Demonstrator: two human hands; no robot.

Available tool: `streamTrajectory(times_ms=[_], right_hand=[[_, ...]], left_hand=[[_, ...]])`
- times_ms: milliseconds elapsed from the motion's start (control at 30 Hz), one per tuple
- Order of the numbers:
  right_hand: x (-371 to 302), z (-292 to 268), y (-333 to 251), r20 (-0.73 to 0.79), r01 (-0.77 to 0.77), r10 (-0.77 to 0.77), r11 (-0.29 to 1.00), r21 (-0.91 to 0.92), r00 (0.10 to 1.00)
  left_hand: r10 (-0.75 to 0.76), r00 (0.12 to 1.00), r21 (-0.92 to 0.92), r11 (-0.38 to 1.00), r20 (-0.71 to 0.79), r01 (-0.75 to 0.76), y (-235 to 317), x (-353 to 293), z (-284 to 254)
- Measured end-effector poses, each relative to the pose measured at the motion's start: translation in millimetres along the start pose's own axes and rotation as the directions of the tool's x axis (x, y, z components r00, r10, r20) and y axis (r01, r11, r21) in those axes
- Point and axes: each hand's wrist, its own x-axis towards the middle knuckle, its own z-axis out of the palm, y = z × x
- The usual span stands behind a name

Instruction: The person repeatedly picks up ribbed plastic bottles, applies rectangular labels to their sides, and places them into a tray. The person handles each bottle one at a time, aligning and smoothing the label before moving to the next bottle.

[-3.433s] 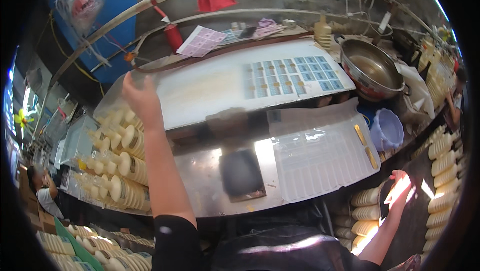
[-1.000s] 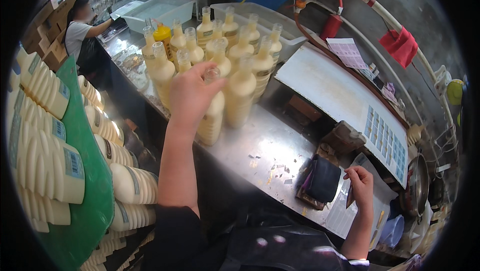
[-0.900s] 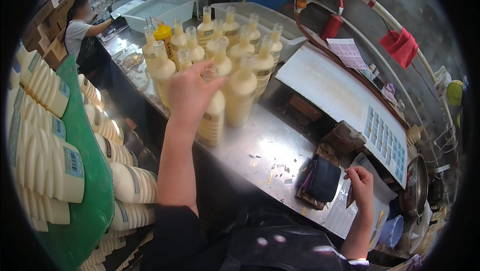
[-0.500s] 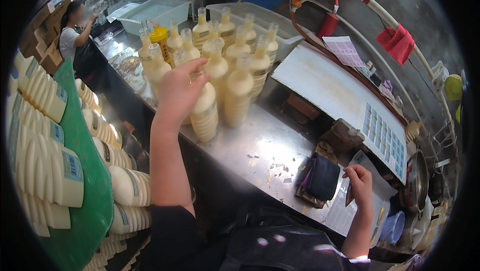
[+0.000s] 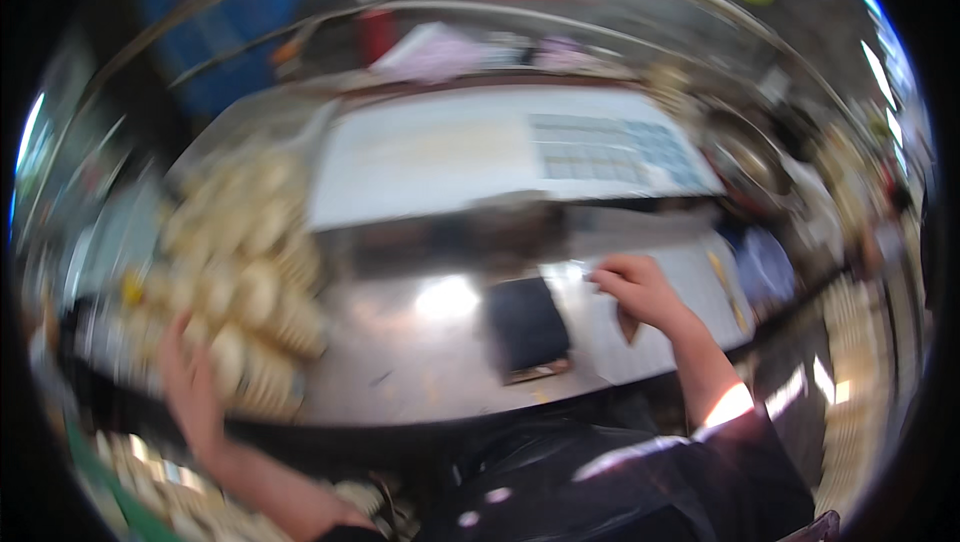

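Note:
Motion blur smears this moment. My left hand [image 5: 193, 387] is at the near side of a cluster of cream-coloured, ribbed bottles [image 5: 262, 294]; its fingers stretch upward and hold nothing that I can see. Whether they touch a bottle, I cannot tell. Above the paper sheet [image 5: 600, 334], my right hand [image 5: 640, 290] is closed, with a small flat, brown, pointed tool [image 5: 627, 325] sticking out below the fingers. Just left of that hand, a dark rectangular pad [image 5: 527, 324] lies on the metal table [image 5: 390, 357].
Behind the table lies a white board [image 5: 430, 147] with rows of blue-grey labels [image 5: 590, 152] at its right. A metal pan [image 5: 745, 154] and a bluish plastic container [image 5: 765, 264] stand at the right. More cream bottles sit low at the left, beside a green sheet [image 5: 100, 482].
The view has swung to the right, so the bottles now appear farther left. My left hand has come away from the bottle necks and its fingers have straightened. The right hand keeps its tool.

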Motion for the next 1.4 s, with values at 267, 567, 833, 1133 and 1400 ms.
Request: streamTrajectory(times_ms=[267, 567, 833, 1133, 1400], right_hand=[[-85, -55, 38, -0.255, -0.154, 0.146, 0.988, -0.012, 0.956], [-318, -138, 88, -0.871, -0.478, 0.399, 0.848, 0.231, 0.287], [-678, -157, 17, -0.782, -0.847, -0.454, -0.102, 0.522, -0.427], [-848, -192, 66, -0.659, -0.687, -0.263, 0.021, 0.727, -0.705], [-735, -191, 64, -0.859, -0.865, -0.114, 0.015, 0.502, -0.5]], left_hand=[[0.638, 0.67, 0.437, 0.762, -0.379, -0.478, 144, 29, 107], [0.937, 0.346, -0.384, 0.338, 0.052, -0.859, 325, -7, 218], [0.954, -0.035, -0.651, 0.177, 0.298, -0.738, 408, -73, 250], [0.915, -0.047, -0.584, 0.215, 0.4, -0.783, 426, -71, 236], [0.914, 0.033, -0.655, 0.315, 0.405, -0.687, 405, -74, 232]])
